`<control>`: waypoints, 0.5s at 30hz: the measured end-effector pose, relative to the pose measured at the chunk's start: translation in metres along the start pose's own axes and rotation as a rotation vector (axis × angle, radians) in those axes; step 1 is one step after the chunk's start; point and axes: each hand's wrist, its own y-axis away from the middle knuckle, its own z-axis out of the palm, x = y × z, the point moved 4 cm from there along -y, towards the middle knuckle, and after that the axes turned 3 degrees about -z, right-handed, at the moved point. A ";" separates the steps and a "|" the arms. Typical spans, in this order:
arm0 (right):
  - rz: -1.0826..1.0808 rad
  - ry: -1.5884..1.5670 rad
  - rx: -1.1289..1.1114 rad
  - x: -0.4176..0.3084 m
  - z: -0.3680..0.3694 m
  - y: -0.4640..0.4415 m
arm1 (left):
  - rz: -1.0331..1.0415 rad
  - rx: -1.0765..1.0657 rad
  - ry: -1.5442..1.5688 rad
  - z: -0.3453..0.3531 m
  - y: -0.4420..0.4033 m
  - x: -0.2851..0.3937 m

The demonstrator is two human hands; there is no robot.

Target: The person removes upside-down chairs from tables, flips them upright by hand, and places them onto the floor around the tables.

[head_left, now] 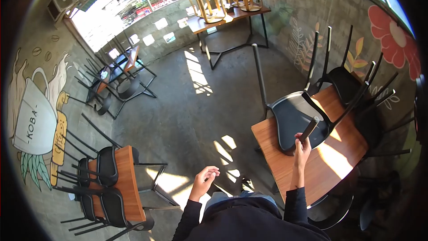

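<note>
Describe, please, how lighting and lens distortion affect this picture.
In the head view, glare washes out the long window; sunlight throws bright patches across the floor and right-hand table; the lower right sinks into shadow; wide-angle distortion curves the room toward dark, rounded corners; the left hand and right hand look fairly sharp.

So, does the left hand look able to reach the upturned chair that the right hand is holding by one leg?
Probably yes: the left hand looks empty, with only floor and the edge of the wooden table before the upturned chair. It may need a step closer.
</note>
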 end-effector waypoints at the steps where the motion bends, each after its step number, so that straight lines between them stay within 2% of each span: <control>1: 0.021 0.016 -0.021 -0.007 0.002 -0.001 | -0.017 -0.038 0.048 0.008 -0.010 -0.008; 2: 0.101 0.060 -0.052 0.001 -0.002 -0.004 | -0.034 -0.077 0.093 0.015 -0.021 -0.015; 4: 0.097 0.158 -0.066 0.004 -0.001 -0.008 | -0.084 -0.230 0.063 0.034 -0.042 -0.022; 5: 0.042 0.158 -0.076 0.015 -0.001 -0.011 | -0.104 -0.314 0.072 0.044 -0.051 -0.031; 7: 0.087 0.114 -0.050 0.023 0.000 -0.012 | -0.089 -0.480 0.043 0.057 -0.076 -0.031; 12: 0.141 0.083 0.058 0.034 0.002 -0.012 | 0.035 -0.521 -0.008 0.051 -0.175 -0.010; 15: 0.096 0.096 0.192 0.038 0.008 -0.009 | 0.063 -0.461 0.115 0.033 -0.242 0.010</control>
